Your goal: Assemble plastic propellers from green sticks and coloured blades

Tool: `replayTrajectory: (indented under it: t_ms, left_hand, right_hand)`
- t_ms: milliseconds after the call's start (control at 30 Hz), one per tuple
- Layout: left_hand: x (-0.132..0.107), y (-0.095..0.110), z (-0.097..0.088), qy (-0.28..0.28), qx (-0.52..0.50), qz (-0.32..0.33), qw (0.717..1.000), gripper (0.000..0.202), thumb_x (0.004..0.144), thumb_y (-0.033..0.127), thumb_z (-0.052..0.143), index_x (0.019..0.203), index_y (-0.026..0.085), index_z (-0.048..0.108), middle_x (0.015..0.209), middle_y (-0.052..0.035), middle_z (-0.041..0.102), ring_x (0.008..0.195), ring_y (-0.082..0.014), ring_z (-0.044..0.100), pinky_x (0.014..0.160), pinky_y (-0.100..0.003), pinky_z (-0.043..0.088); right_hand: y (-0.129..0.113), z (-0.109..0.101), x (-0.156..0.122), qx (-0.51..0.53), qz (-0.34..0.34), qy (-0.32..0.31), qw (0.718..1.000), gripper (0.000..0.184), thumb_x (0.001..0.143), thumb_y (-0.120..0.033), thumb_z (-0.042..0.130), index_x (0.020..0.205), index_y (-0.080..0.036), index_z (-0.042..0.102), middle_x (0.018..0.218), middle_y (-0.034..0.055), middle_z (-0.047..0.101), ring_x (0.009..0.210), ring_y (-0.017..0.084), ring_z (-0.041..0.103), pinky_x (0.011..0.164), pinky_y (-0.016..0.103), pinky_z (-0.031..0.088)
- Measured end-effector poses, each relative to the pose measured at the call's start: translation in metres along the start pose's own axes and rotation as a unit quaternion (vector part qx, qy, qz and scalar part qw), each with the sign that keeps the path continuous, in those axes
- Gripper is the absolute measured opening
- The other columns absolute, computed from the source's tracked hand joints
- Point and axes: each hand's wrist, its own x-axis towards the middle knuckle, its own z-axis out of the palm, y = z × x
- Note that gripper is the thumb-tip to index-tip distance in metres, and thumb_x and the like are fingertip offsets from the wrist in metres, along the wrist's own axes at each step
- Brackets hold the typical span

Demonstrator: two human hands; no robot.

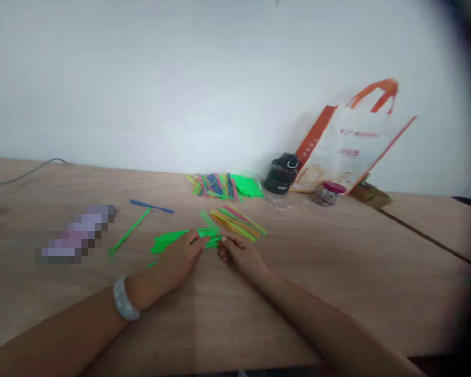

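Note:
My left hand (183, 254) is closed over the right part of a bundle of thin green plastic sticks (167, 241), its thumb and fingers pressed together on them. My right hand (241, 254) pinches at the right ends of the green sticks, fingers curled under; the exact spot it grips is small and blurred. Just behind it lies a pile of flat yellow, orange, pink and green propeller blades (239, 222). To the left rests a bamboo-copter toy (131, 230), a blue blade on a green stick.
Along the wall lie bagged coloured blades and green sticks (223, 187). A black bottle (281, 175), a jar with a dark pink lid (328, 193) and a white-and-orange tote bag (345, 146) stand at the back right. A blurred-out flat object (78, 233) lies left; a cable (27, 173) runs behind.

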Motion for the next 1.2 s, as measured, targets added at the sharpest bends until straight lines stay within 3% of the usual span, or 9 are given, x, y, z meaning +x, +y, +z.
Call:
replayTrajectory:
  t_ms: [300, 500, 633, 900, 1100, 1200]
  left_hand:
    - [-0.001, 0.004, -0.004, -0.020, 0.001, -0.013, 1.000, 0.036, 0.090, 0.012, 0.038, 0.124, 0.019, 0.050, 0.102, -0.0082, 0.055, 0.093, -0.0186, 0.055, 0.082, -0.033, 0.049]
    - [-0.002, 0.006, -0.005, -0.044, 0.023, -0.009, 0.999, 0.044, 0.088, 0.007, 0.036, 0.129, 0.020, 0.044, 0.112, -0.0092, 0.056, 0.102, -0.0201, 0.055, 0.086, -0.035, 0.048]
    - [-0.002, 0.013, -0.010, -0.067, 0.035, -0.021, 0.997, 0.048, 0.087, 0.003, 0.033, 0.130, 0.019, 0.044, 0.110, -0.0092, 0.057, 0.099, -0.0198, 0.056, 0.085, -0.035, 0.049]
    - [-0.002, 0.013, -0.014, -0.063, 0.017, -0.017, 0.998, 0.048, 0.086, 0.002, 0.033, 0.131, 0.017, 0.042, 0.111, -0.0108, 0.056, 0.100, -0.0208, 0.056, 0.086, -0.036, 0.049]
    - [-0.001, 0.019, -0.009, -0.062, 0.031, -0.014, 0.998, 0.045, 0.086, 0.006, 0.038, 0.130, 0.016, 0.042, 0.113, -0.0121, 0.055, 0.102, -0.0223, 0.055, 0.086, -0.037, 0.049]
    - [-0.001, 0.016, -0.009, -0.045, 0.052, -0.004, 0.998, 0.048, 0.084, 0.004, 0.038, 0.131, 0.015, 0.041, 0.117, -0.0127, 0.054, 0.105, -0.0229, 0.054, 0.088, -0.037, 0.047]
  right_hand:
    - [-0.001, 0.002, -0.002, 0.003, -0.023, -0.035, 0.999, 0.021, 0.079, -0.033, 0.050, 0.078, -0.018, 0.064, 0.058, -0.0016, 0.055, 0.052, 0.011, 0.051, 0.053, 0.024, 0.045]
    - [-0.002, 0.003, -0.002, -0.037, -0.035, -0.030, 0.998, 0.023, 0.079, -0.032, 0.052, 0.087, -0.019, 0.068, 0.069, 0.0008, 0.062, 0.060, 0.013, 0.054, 0.059, 0.025, 0.046]
    - [-0.002, 0.005, -0.003, -0.095, -0.071, -0.023, 0.993, 0.023, 0.081, -0.027, 0.048, 0.083, -0.020, 0.070, 0.071, 0.0007, 0.064, 0.063, 0.014, 0.055, 0.061, 0.027, 0.046]
    - [-0.007, 0.006, -0.007, -0.172, -0.183, -0.010, 0.968, 0.026, 0.080, -0.018, 0.048, 0.091, -0.024, 0.071, 0.086, 0.0019, 0.069, 0.085, 0.018, 0.060, 0.078, 0.031, 0.048]
    - [-0.006, 0.004, -0.001, -0.186, -0.189, 0.000, 0.964, 0.023, 0.082, -0.021, 0.049, 0.090, -0.023, 0.071, 0.083, 0.0032, 0.069, 0.081, 0.019, 0.061, 0.077, 0.033, 0.048]
    - [-0.001, 0.000, 0.003, -0.183, -0.194, 0.012, 0.964, 0.025, 0.083, -0.023, 0.050, 0.098, -0.023, 0.070, 0.094, 0.0047, 0.070, 0.089, 0.020, 0.061, 0.083, 0.036, 0.048]
